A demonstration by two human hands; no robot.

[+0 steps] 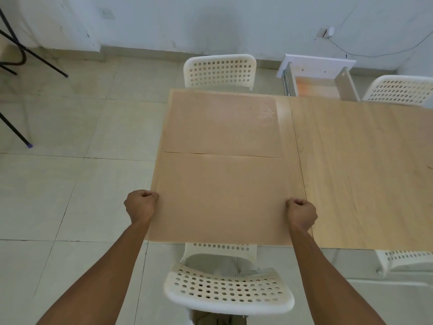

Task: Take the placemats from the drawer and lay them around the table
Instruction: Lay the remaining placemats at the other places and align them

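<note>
We have one placemat (222, 123) lying at the table's (363, 172) far left corner, and our left hand (140, 205) and right hand (302, 213), fingers curled tight, grip the near placemat (220, 198) by its side edges at the near left corner, with the right-hand places bare.

My arms: both are bare from the hands all the way down to the edge of the picture. I see no sleeves on them.
My left hand (141, 205): no ring, no glove, no watch on the wrist.
My right hand (302, 213): no ring, no glove and no band either.
My legs: a bit of light grey cloth shows down low, behind the chair back. It looks like trousers, but I cannot tell for sure.
</note>
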